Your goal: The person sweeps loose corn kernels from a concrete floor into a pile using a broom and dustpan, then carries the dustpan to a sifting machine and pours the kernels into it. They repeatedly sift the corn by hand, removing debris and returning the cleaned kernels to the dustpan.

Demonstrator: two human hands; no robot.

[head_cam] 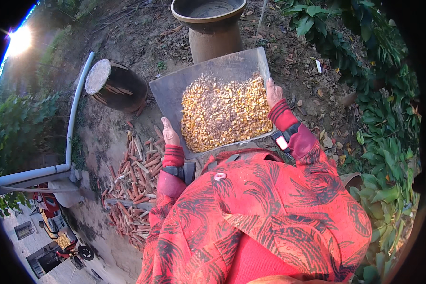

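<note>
A shallow metal tray (167,85), shaped like a dustpan, is held in front of my body. Yellow corn kernels (227,117) mixed with pale brownish chaff cover much of its floor, heaped towards my side. My left hand (170,133) grips the tray's left side, thumb up along the edge and fingers hidden beneath. On the right side, my right hand (274,93) holds the raised rim with its thumb on top. The far part of the tray shows bare metal.
Beyond the tray stands a tall wide-rimmed vessel (214,42). A dark barrel-shaped container (122,87) is at the left, near a pale pipe (74,117). Bare corn cobs (135,184) lie heaped on the ground. Leafy plants (383,142) line the right, and a three-wheeled vehicle (62,236) stands lower left.
</note>
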